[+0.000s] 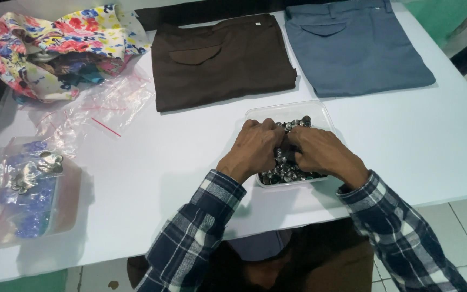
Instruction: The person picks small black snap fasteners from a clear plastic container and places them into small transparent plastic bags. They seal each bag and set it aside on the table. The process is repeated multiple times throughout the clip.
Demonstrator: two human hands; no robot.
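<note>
While both hands dig into the clear rectangular plastic tub [320, 111] at the centre of the frame, their fingers curl down among the small shiny metal buttons [285, 168] that fill it. The left hand [255, 148] lies palm down with its fingertips buried in the pile; the right hand [320, 151] mirrors it, and the two nearly touch over the middle of the tub. Whether either one has pinched a button I cannot tell, since the fingertips are hidden. The tub sits close to the near edge of the white table [433, 140], probably so that it stays within easy reach.

Just beyond it, at upper centre, lies a folded pair of brown trousers [220, 59], pocket flap up, and beside it at upper right a folded pair of grey-blue trousers [355, 46]. A bundle of flowered cloth [55, 46] is heaped at upper left, with empty clear zip bags with red strips [101, 111] near it. At lower left, clear bags of blue pieces and metal fasteners [25, 189] lie in a shallow clear tray.
</note>
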